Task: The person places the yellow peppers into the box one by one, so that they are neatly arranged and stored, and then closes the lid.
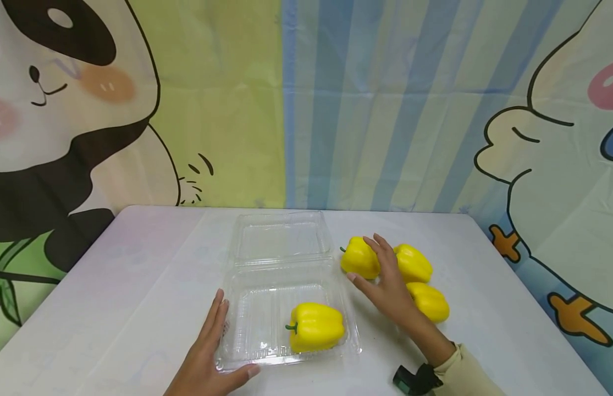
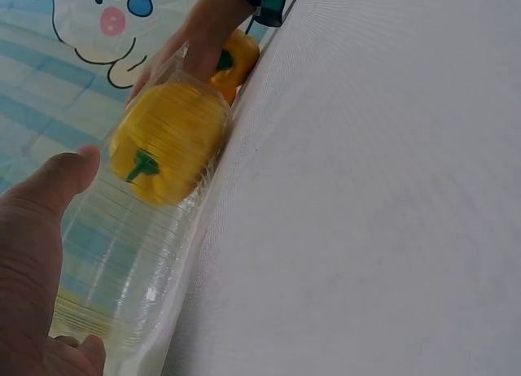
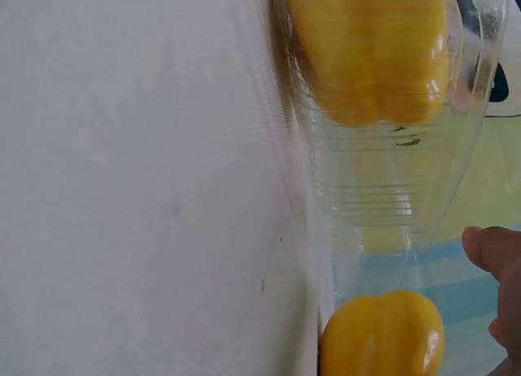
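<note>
A clear plastic clamshell container (image 1: 259, 308) lies with its lid (image 1: 281, 236) folded back behind it. One yellow bell pepper (image 1: 317, 328) rests on its side in the right part of the base, its green stem pointing left. My left hand (image 1: 207, 346) is at the container's left edge, fingers extended and thumb near the front rim. My right hand (image 1: 387, 283) reaches over the table, thumb and fingers spread beside another yellow bell pepper (image 1: 358, 261). In the right wrist view the thumb (image 3: 488, 250) stands apart from that pepper (image 3: 387, 335).
Two more yellow bell peppers, one behind the right hand (image 1: 413, 264) and one beside the right wrist (image 1: 430, 302), sit on the white table (image 1: 138, 308). A cartoon-printed curtain (image 1: 326, 110) hangs behind the table's far edge.
</note>
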`<action>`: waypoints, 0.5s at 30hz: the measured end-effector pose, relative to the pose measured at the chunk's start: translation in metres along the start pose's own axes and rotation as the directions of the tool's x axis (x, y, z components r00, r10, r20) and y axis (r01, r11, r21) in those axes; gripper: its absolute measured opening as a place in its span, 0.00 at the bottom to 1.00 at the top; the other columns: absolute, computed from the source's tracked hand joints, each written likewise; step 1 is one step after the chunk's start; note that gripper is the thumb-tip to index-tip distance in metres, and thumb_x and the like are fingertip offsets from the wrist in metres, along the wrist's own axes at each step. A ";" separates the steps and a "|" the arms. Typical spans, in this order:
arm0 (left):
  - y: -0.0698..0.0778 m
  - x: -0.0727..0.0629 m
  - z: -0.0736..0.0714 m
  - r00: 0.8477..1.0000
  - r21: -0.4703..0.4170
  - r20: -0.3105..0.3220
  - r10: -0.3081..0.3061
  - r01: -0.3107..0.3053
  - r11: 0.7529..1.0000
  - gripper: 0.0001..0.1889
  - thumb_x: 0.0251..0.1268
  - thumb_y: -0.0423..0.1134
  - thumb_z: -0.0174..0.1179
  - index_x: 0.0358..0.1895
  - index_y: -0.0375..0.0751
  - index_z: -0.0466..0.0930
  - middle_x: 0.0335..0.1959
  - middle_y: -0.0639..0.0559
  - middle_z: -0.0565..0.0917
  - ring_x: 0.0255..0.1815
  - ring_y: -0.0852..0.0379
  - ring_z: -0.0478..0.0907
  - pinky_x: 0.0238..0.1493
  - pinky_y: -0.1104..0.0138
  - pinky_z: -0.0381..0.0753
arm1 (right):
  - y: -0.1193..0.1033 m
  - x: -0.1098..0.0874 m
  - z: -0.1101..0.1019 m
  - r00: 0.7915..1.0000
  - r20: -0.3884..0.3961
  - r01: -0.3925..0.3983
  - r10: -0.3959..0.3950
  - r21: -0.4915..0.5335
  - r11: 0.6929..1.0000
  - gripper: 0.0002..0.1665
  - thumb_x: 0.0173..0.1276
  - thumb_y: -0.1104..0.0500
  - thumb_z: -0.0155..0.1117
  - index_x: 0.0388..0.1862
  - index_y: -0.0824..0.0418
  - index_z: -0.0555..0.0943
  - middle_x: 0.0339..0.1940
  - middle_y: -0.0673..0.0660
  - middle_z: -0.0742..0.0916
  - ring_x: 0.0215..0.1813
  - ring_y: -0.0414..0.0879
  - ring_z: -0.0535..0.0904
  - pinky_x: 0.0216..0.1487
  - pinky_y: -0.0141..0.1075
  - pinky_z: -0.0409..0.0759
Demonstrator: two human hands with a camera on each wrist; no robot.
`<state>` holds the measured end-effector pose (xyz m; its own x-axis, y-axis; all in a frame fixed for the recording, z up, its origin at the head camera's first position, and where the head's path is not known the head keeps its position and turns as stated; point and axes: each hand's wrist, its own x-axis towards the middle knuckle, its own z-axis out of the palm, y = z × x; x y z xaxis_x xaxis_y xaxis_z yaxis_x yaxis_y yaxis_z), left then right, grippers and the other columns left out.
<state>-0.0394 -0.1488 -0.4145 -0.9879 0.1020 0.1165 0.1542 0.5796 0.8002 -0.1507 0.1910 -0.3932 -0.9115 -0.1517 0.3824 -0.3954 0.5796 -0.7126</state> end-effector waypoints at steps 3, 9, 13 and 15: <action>-0.001 0.000 0.000 1.000 -0.009 0.003 -0.003 0.003 1.000 0.64 0.42 0.58 0.76 0.77 0.34 0.45 0.80 0.55 0.36 0.73 0.34 0.51 0.58 0.43 0.65 | 0.005 0.001 0.000 0.998 0.023 -0.061 0.061 0.000 0.998 0.48 0.62 0.52 0.72 0.76 0.52 0.57 0.79 0.61 0.52 0.76 0.61 0.50 0.67 0.66 0.56; -0.001 0.000 0.000 1.000 -0.010 0.003 0.006 -0.006 1.000 0.64 0.42 0.57 0.76 0.77 0.34 0.45 0.80 0.55 0.36 0.73 0.34 0.51 0.58 0.42 0.65 | 0.012 0.003 -0.001 0.991 0.043 -0.128 0.129 -0.021 0.992 0.51 0.62 0.51 0.72 0.77 0.51 0.54 0.79 0.60 0.50 0.77 0.60 0.45 0.69 0.65 0.50; -0.003 0.000 0.000 1.000 0.004 -0.004 0.021 -0.021 1.000 0.63 0.43 0.57 0.76 0.77 0.34 0.45 0.80 0.54 0.37 0.73 0.34 0.52 0.59 0.42 0.65 | 0.013 0.004 -0.001 0.987 0.065 -0.145 0.147 -0.043 0.989 0.51 0.61 0.53 0.73 0.77 0.52 0.54 0.79 0.60 0.51 0.78 0.60 0.40 0.70 0.65 0.46; -0.003 0.000 0.000 1.000 0.006 -0.003 0.021 -0.021 1.000 0.63 0.43 0.57 0.76 0.77 0.34 0.45 0.80 0.54 0.37 0.73 0.33 0.52 0.58 0.42 0.65 | 0.014 0.004 -0.001 0.986 0.082 -0.141 0.145 -0.052 0.989 0.50 0.61 0.54 0.72 0.77 0.53 0.56 0.79 0.61 0.53 0.78 0.61 0.41 0.70 0.65 0.46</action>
<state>-0.0395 -0.1503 -0.4170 -0.9846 0.1115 0.1350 0.1748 0.5819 0.7942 -0.1599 0.1990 -0.4006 -0.9653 -0.1309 0.2258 -0.2565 0.6360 -0.7278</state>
